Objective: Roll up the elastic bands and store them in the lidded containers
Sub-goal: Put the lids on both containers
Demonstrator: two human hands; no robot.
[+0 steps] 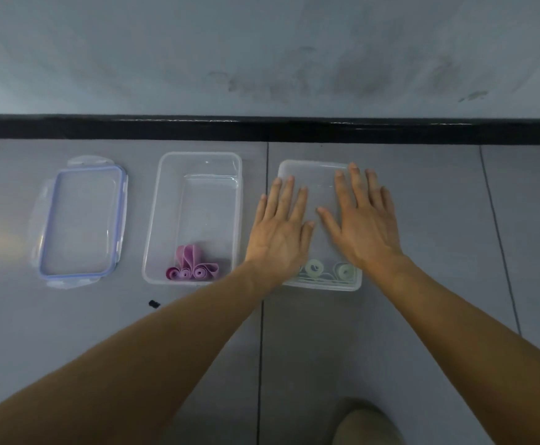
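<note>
On the grey floor a clear container [313,170] on the right has a clear lid lying on it. My left hand [281,229] and my right hand [363,223] lie flat on that lid, fingers straight and spread. Through the near end of it show pale green rolled bands [329,270]. The middle container [194,162] stands open, with pink rolled bands [191,268] at its near end. Its blue-rimmed lid [81,223] lies separately on the floor at the left.
A black skirting strip [262,128] runs along the foot of the grey wall behind the containers. A small black scrap [154,304] lies on the floor near the middle container. A knee in beige cloth [363,423] shows at the bottom edge.
</note>
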